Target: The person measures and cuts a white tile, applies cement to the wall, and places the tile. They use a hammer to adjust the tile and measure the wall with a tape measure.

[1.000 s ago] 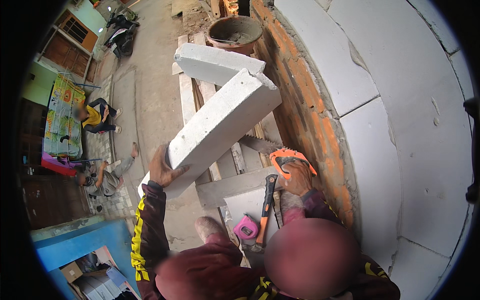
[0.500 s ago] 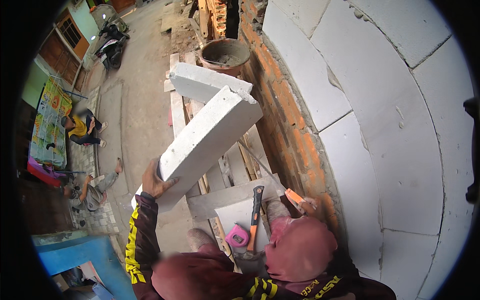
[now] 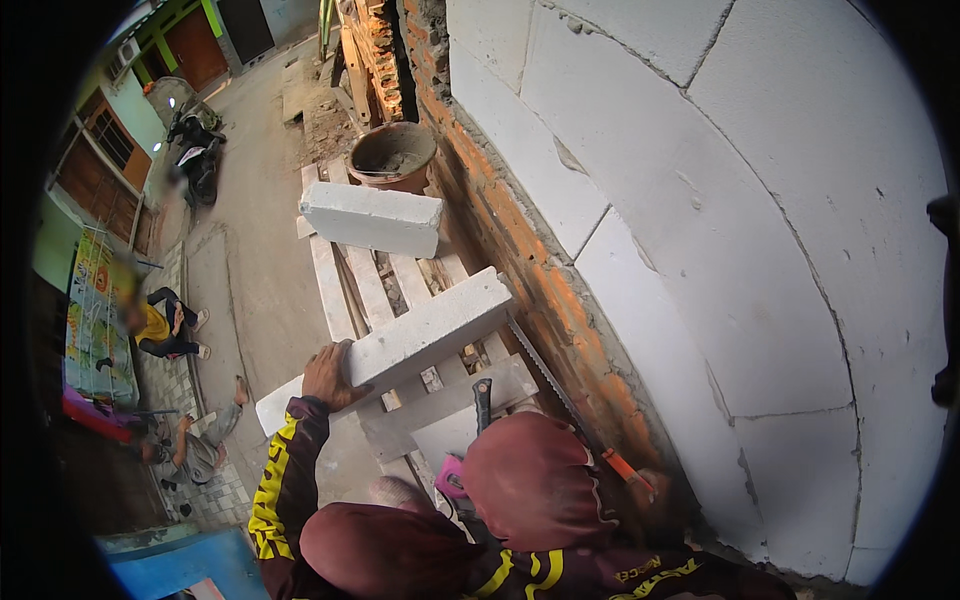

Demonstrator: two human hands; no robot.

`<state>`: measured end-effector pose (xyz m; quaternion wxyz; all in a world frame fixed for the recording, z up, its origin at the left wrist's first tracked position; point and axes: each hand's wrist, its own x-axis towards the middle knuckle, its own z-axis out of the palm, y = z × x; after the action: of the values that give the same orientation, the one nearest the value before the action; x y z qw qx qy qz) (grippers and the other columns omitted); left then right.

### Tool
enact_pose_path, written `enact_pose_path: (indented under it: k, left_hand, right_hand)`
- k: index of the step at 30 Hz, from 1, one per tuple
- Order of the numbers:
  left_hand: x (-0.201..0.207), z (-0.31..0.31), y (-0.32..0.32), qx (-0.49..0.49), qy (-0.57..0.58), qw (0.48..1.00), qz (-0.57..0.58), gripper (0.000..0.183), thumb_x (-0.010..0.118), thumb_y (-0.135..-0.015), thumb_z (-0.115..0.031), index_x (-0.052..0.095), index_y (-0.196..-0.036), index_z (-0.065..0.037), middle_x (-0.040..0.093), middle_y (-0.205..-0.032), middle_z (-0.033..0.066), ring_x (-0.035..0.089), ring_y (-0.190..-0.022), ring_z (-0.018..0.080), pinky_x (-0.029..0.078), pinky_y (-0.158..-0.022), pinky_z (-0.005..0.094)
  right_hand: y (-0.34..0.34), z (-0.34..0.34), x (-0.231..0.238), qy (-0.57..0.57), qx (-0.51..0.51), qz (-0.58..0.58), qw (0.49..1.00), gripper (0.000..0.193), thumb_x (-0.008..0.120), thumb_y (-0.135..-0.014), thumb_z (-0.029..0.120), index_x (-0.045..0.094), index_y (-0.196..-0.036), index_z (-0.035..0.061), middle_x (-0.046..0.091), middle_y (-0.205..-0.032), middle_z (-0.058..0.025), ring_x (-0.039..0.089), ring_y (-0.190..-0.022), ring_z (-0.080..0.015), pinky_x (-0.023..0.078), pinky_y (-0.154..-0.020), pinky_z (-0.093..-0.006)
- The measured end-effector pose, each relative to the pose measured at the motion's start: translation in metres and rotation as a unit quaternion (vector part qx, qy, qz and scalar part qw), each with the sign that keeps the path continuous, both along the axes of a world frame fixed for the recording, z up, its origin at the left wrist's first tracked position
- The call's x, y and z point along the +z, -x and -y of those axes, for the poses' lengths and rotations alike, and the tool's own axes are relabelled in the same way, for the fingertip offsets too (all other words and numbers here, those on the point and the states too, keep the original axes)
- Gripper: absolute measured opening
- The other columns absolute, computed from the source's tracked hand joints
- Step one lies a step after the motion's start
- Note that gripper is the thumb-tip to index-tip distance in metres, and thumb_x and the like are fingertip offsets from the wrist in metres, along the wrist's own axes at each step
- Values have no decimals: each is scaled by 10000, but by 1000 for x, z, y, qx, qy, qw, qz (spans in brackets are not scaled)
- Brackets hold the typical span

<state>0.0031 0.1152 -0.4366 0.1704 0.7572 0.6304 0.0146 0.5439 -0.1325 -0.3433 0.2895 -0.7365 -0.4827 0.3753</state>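
Note:
My left hand point(image 3: 335, 377) grips the near edge of a long white lightweight concrete block point(image 3: 430, 330), fingers over its top. The block lies slantwise over the wooden planks, its far right end close to the brick wall. In my right hand point(image 3: 650, 492), low by the wall and partly in shadow, is a handsaw point(image 3: 625, 467) with an orange handle. Its toothed blade points forward to just beside the block's right end; whether it touches cannot be made out. A hammer point(image 3: 482, 402) and a pink tape measure point(image 3: 450, 477) lie near my knees, partly hidden by my right leg.
A second white block point(image 3: 372, 218) rests on the planks point(image 3: 325, 285) ahead, with a mortar bucket point(image 3: 410, 180) behind it. On the right rises a wall of white blocks point(image 3: 660, 270) above brickwork point(image 3: 500, 225). Two people sit across the alley, near a parked motorbike point(image 3: 198, 160).
My left hand has lowered the long block and turned it flatter across the planks. The saw, in my right hand, has swung to the right along the wall. My view has shifted right.

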Motion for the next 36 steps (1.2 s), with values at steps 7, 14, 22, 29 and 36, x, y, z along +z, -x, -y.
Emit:
enact_pose_path:
  k: [7, 14, 22, 29, 36]
  left_hand:
    - [26, -34, -10, -52, 168, 972, -156, 1261, 914, -560, -622, 331, -1508, -29, 499, -1441, 192, 468, -1377, 385, 370, -1139, 573]
    - [37, -73, -76, -59, 194, 977, -64, 1371, 943, -486, -624, 265, -1551, -89, 440, -1515, 166, 474, -1386, 393, 421, -1106, 542]
    - [6, -44, -58, -44, 113, 990, -78, 1132, 926, -586, -394, 339, -1517, -133, 572, -1359, 188, 592, -1232, 391, 494, -1027, 480]
    - [14, -25, -13, 8, 118, 990, -74, 1084, 919, -585, -316, 369, -1502, -138, 593, -1345, 185, 600, -1192, 423, 514, -1005, 460]
    - [20, 15, 37, 70, 114, 987, -89, 1115, 904, -597, -324, 342, -1538, -123, 569, -1390, 172, 582, -1223, 414, 485, -1046, 453]
  right_hand:
    - [-4, 16, 23, -13, -19, -46, 999, 212, 601, -868, 140, 563, -713, 0, 459, -600, -50, 431, -584, -118, 352, -537, -335]
    - [30, -68, 93, -202, 54, -108, 972, 222, 666, -850, 201, 593, -859, -8, 541, -734, -36, 469, -648, -133, 397, -602, -309]
    - [114, -156, 224, -263, 129, -121, 949, 198, 647, -935, 127, 601, -1033, -38, 565, -755, -23, 493, -579, -74, 407, -539, -241]
    - [179, -175, 140, -169, 195, -199, 945, 242, 680, -967, 189, 612, -1048, -29, 599, -771, -50, 544, -614, -108, 446, -567, -283]
    - [211, -137, 54, -136, 235, -159, 949, 259, 684, -955, 194, 593, -1029, -36, 619, -754, -150, 631, -700, -282, 487, -660, -404]
